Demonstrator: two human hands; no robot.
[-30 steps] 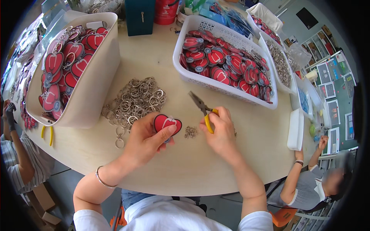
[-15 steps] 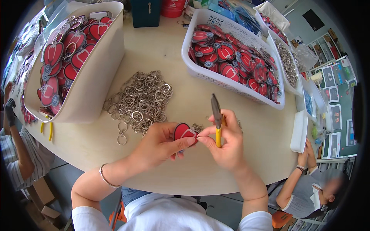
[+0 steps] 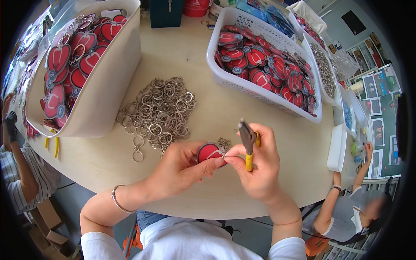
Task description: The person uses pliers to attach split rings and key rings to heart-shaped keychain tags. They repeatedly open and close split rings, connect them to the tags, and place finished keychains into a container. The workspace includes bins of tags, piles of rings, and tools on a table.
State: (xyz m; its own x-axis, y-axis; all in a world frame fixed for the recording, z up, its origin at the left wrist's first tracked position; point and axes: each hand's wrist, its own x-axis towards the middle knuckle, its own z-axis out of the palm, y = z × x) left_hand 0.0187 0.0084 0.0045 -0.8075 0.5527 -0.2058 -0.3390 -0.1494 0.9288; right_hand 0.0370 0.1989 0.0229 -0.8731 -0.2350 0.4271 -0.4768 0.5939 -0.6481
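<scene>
Red and heart-shaped, the tag sat pinched in the left hand, thumb under it, just above the table edge. Right hand's grip closed around yellow-handled pliers, its fingertips touching the tag's rim. A heap of metal rings lay near. White baskets of red tags stood to either side.

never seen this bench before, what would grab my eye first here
The two hands at the near table edge: the left hand holds a red tag, the right hand grips yellow-handled pliers. Behind them lies a heap of metal rings, flanked by white baskets of red tags.
</scene>
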